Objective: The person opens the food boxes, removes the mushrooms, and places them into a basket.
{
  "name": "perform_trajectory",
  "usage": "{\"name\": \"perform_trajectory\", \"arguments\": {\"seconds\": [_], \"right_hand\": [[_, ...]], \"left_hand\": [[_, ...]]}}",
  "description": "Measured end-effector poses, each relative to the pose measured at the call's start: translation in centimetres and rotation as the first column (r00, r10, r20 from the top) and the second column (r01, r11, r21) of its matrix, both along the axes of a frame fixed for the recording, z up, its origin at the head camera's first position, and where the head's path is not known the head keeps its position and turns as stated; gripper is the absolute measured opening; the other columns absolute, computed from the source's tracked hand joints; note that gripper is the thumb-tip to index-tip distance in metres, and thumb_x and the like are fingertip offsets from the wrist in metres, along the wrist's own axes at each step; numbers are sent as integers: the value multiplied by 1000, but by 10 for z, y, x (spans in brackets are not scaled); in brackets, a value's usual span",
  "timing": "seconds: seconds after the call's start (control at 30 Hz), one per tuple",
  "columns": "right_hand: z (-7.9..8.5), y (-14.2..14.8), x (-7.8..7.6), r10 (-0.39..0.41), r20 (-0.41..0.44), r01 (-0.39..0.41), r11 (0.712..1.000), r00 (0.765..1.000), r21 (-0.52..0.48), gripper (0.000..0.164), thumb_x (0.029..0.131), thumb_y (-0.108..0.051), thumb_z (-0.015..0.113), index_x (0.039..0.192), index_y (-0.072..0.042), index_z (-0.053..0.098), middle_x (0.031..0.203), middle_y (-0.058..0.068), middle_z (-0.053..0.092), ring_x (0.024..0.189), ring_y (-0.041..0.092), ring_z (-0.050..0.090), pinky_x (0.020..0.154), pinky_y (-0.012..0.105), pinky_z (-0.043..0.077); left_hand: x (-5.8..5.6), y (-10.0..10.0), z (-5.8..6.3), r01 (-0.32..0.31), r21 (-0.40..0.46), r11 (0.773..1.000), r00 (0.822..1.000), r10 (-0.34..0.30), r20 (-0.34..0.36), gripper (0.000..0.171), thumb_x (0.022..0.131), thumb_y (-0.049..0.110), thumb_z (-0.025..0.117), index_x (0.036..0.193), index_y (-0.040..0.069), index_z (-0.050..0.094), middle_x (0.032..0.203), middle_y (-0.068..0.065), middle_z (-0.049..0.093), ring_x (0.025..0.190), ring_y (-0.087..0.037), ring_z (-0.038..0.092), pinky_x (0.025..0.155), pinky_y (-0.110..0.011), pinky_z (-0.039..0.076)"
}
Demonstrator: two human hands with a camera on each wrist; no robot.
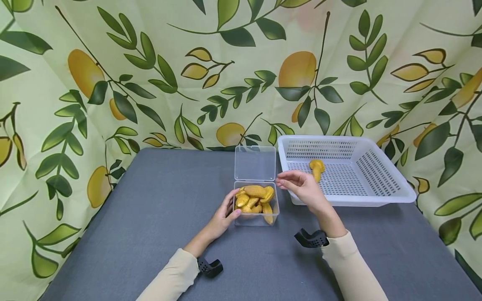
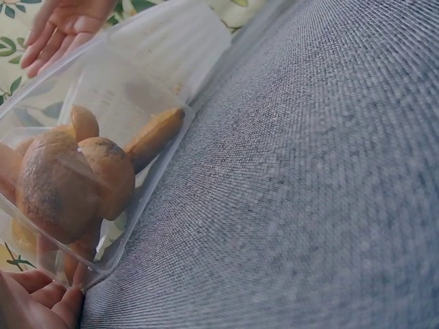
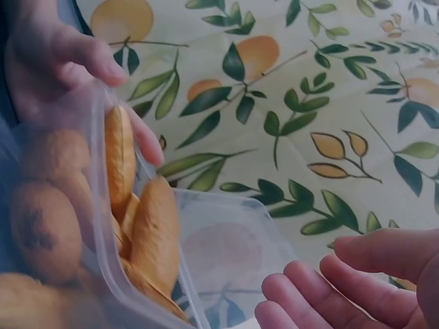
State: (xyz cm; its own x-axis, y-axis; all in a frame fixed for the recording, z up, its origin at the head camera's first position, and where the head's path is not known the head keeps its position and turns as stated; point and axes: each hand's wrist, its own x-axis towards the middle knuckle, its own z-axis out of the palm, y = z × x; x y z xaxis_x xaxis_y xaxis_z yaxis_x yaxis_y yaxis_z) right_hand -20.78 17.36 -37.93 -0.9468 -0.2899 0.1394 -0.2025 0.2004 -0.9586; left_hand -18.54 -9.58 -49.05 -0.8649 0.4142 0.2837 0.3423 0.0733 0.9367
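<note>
R hand (image 1: 302, 188) empty, fingers loose, near clear box (image 1: 246, 221) & white bskt (image 1: 370, 200); L hand (image 1: 224, 212) grips box side. Prob. mostly done: yellow mushrooms (image 1: 255, 191) piled in box, 1 more mushroom (image 1: 317, 169) in bskt, lid (image 1: 255, 163) up, not yet closed.

Left hand (image 1: 224, 214) cupped; right hand (image 1: 302, 187) raised, loosely bent.

Clear plastic box (image 2: 134, 205) slanted across left of view, several brown mushrooms (image 2: 58, 185) inside; nearest rounded one dark-blotched, a longer piece along the wall. Left hand (image 2: 41, 301), partly cropped, fingers against the box's bottom corner. Right hand (image 2: 68, 31) upper left, holding nothing. Ribbed blue-grey cloth (image 2: 309, 171) fills the right.
</note>
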Motion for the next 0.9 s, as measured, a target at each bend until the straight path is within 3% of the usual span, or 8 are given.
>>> {"name": "perform_trajectory", "arguments": {"seconds": [0.07, 0.13, 0.3, 0.53, 0.9], "right_hand": [[0, -5, -1, 0, 10, 0, 1000, 1000, 18, 30, 93, -1, 57, 117, 17, 56, 112, 33, 65, 88, 0, 69, 82, 16, 57], [-1, -10, -2, 6, 24, -6, 1000, 1000, 24, 31, 93, -2, 57, 117, 17, 56, 115, 38, 62, 89, -1, 69, 83, 18, 57], [-4, -21, -5, 19, 48, -21, 999, 999, 36, 30, 92, -4, 60, 117, 13, 58, 117, 36, 62, 92, 3, 70, 86, 20, 57], [-9, -30, -10, 18, 53, -20, 999, 998, 40, 29, 92, -6, 62, 115, 11, 60, 115, 34, 64, 91, 6, 71, 85, 22, 58], [-14, -41, -15, 20, 5, -20, 997, 1000, 71, 28, 88, -1, 64, 112, 12, 62, 111, 33, 66, 81, -7, 65, 75, 14, 55]], "left_hand": [[0, 0, 0, 0, 1, 1000, 1000, 0, -5, 61, 98, 18, 50, 151, 6, 22, 153, -28, 31, 139, -30, 37, 109, -5, 27], [0, 0, 0, 2, 5, 1000, 1000, -2, -8, 61, 98, 18, 50, 151, 5, 22, 153, -28, 31, 139, -32, 36, 109, -5, 26], [-1, 1, 0, 11, 5, 1000, 1000, -11, 2, 62, 99, 17, 50, 151, 4, 20, 154, -29, 29, 141, -41, 31, 108, -5, 25], [-1, 1, -1, 6, -26, 1000, 1000, -5, 20, 61, 99, 16, 49, 152, 7, 20, 156, -26, 27, 144, -40, 30, 113, -13, 26], [-1, 0, 0, -4, -27, 1000, 1000, 5, 22, 61, 99, 15, 49, 152, 8, 20, 156, -25, 27, 145, -40, 29, 117, -23, 26]]}}
